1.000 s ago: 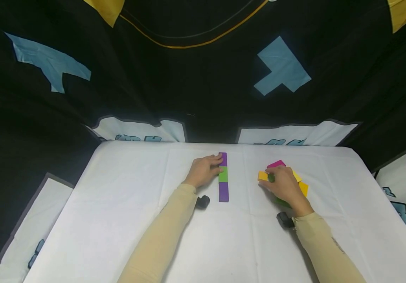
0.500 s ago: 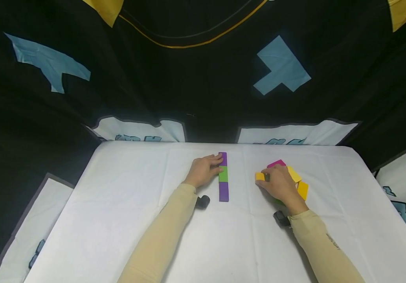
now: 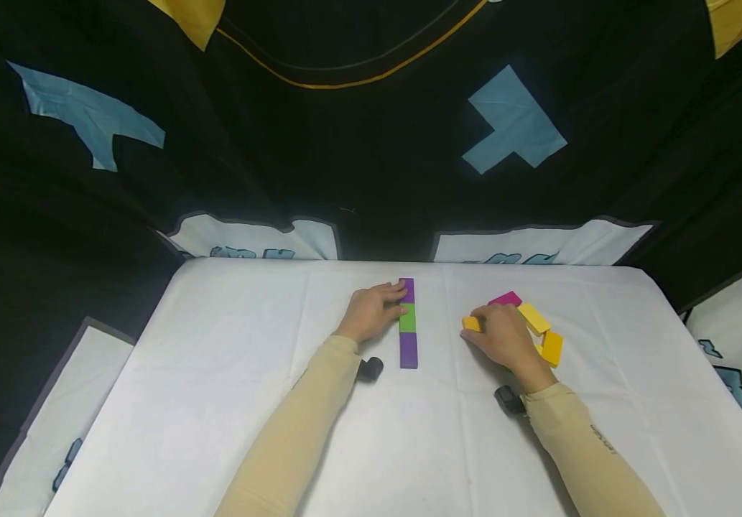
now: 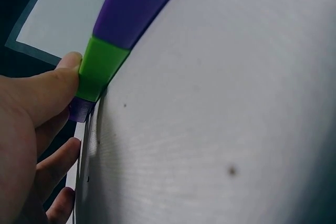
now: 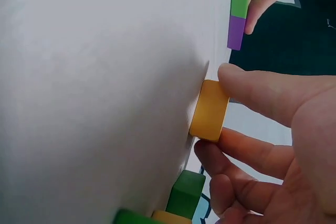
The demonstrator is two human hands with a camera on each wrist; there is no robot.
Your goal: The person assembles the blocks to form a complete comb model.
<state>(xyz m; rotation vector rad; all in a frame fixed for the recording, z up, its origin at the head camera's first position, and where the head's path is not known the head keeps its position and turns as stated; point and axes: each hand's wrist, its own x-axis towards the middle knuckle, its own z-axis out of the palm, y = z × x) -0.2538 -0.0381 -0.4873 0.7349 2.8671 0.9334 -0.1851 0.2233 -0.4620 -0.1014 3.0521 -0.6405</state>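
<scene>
A row of flat blocks, purple, green (image 3: 407, 317) and purple (image 3: 409, 350), lies end to end at the middle of the white table (image 3: 215, 402). My left hand (image 3: 377, 310) rests against the row's left side, thumb on the green block (image 4: 100, 66), fingers straight. My right hand (image 3: 496, 332) pinches a small yellow block (image 3: 470, 323) between thumb and fingers (image 5: 252, 95); the yellow block (image 5: 209, 110) sits on the cloth. Behind that hand lie a magenta block (image 3: 505, 298), two more yellow blocks (image 3: 534, 317) and a green block (image 5: 185, 193).
Black cloth with blue and white patches hangs behind the table's far edge (image 3: 409, 262). Small black wrist cameras (image 3: 371, 368) sit by each forearm. White cloth stretches to the left and towards me.
My right hand has slid the small yellow block a little leftwards, away from the pile, uncovering the other yellow blocks. The left hand has stayed still.
</scene>
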